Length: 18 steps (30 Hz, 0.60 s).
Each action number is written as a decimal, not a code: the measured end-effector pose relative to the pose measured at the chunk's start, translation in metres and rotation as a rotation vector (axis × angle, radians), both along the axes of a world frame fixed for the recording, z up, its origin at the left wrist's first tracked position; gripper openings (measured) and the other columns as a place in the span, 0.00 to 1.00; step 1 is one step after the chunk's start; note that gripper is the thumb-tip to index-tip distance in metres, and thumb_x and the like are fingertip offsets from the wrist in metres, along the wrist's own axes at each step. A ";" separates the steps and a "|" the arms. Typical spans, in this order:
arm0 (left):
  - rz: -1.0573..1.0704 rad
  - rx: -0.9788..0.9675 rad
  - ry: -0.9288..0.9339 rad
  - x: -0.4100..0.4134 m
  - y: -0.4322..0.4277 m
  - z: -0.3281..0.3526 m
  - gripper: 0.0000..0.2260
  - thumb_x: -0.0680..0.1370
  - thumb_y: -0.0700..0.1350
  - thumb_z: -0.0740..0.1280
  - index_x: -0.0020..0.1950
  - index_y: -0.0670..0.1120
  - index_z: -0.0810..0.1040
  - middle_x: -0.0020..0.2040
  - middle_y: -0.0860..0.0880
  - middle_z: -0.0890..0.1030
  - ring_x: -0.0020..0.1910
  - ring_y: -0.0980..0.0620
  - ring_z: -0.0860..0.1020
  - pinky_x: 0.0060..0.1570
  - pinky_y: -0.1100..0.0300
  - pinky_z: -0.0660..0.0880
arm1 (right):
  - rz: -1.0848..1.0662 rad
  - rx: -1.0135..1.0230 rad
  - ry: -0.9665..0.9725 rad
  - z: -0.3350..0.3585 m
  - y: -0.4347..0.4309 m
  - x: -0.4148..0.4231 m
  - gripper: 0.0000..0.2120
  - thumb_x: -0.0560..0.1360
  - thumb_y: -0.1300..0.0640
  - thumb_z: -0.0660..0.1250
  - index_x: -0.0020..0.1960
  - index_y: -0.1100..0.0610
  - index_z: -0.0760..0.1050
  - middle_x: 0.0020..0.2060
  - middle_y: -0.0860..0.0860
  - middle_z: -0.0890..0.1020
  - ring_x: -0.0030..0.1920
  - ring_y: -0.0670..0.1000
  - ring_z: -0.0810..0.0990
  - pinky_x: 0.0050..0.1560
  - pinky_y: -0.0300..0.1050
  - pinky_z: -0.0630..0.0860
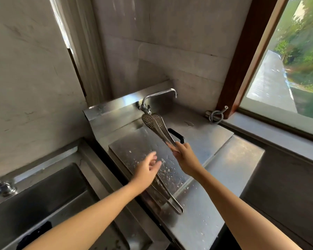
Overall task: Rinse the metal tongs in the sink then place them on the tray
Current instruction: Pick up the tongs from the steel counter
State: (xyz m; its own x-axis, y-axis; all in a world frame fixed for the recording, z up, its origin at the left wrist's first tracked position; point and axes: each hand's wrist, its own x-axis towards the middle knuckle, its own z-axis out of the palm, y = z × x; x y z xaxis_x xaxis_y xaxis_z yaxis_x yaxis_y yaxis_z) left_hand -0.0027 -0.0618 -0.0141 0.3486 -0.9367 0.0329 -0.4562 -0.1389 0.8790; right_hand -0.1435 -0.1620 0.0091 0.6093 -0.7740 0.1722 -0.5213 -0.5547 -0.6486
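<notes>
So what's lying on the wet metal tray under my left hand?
A second pair of tongs lies on the tray; the left hand hides its far ends.

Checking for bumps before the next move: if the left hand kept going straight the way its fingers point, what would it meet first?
Probably the right hand, which grips the raised tongs. The left hand is open, fingers aimed right and slightly up at it, above the wet tray. Depth is unclear, so it might pass in front.

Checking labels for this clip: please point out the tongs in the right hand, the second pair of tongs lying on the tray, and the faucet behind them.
held tongs (158, 129), head view, on the perforated blades.
lying tongs (172, 201), head view, on the looped handle end.
faucet (161, 92), head view, on the curved spout.
</notes>
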 end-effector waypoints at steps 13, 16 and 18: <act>0.320 -0.641 0.884 0.112 0.045 0.191 0.07 0.81 0.36 0.57 0.50 0.38 0.74 0.43 0.41 0.80 0.38 0.50 0.84 0.42 0.57 0.81 | 0.354 0.038 -0.255 0.133 0.071 0.145 0.12 0.79 0.62 0.58 0.61 0.62 0.71 0.44 0.55 0.70 0.40 0.52 0.72 0.43 0.42 0.69; 0.388 -0.713 0.911 0.134 0.080 0.204 0.08 0.81 0.35 0.55 0.52 0.37 0.73 0.43 0.40 0.80 0.42 0.47 0.81 0.43 0.56 0.80 | 0.495 0.103 -0.272 0.142 0.102 0.182 0.11 0.79 0.64 0.57 0.60 0.65 0.69 0.41 0.56 0.72 0.30 0.44 0.73 0.33 0.37 0.70; 0.466 -0.744 0.891 0.151 0.105 0.205 0.08 0.81 0.35 0.55 0.52 0.37 0.73 0.42 0.41 0.79 0.41 0.47 0.79 0.42 0.57 0.79 | 0.574 0.153 -0.280 0.141 0.127 0.208 0.10 0.79 0.65 0.57 0.58 0.68 0.69 0.38 0.56 0.73 0.28 0.43 0.74 0.30 0.40 0.73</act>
State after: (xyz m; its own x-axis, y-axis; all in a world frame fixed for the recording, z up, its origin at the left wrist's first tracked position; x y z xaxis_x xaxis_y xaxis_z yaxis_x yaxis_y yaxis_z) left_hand 0.1483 0.0434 0.1909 0.8147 -0.5739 0.0835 0.2961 0.5355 0.7909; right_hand 0.0641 -0.0352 0.1503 0.8809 -0.3673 0.2985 0.0306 -0.5852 -0.8103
